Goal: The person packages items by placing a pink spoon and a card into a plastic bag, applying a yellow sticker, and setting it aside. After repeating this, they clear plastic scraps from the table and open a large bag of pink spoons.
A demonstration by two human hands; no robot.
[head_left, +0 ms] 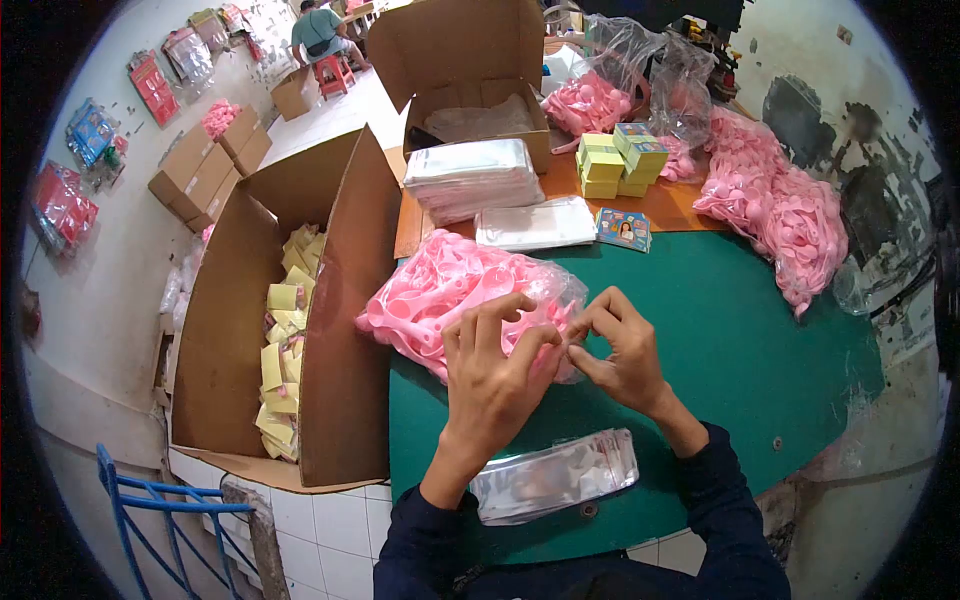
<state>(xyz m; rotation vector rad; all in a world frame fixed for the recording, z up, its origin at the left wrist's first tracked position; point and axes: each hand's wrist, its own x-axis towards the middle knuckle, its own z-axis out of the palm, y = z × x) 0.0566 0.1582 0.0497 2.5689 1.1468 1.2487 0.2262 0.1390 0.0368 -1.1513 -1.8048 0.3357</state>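
A clear plastic bag (pixel 572 285) full of pink plastic spoons (pixel 425 310) lies on the green tabletop in front of me. Over its near right end, my left hand (pixel 500 365) has curled fingers, with thumb and forefinger pinched at the bag's edge. Close beside it, my right hand (pixel 622 350) pinches at the same end of the bag with thumb and forefinger. The exact bit of plastic between the fingertips is too small to make out. Nearer to me, below both hands, is a stack of clear plastic sleeves (pixel 560 478).
To the left stands a tall open carton (pixel 345 330) holding yellow-carded packs (pixel 280 390). Behind the spoons are stacked clear sleeves (pixel 470 175), blue printed cards (pixel 624 230), yellow card stacks (pixel 620 160) and more bagged pink spoons (pixel 790 210). A person (pixel 322 40) sits far back.
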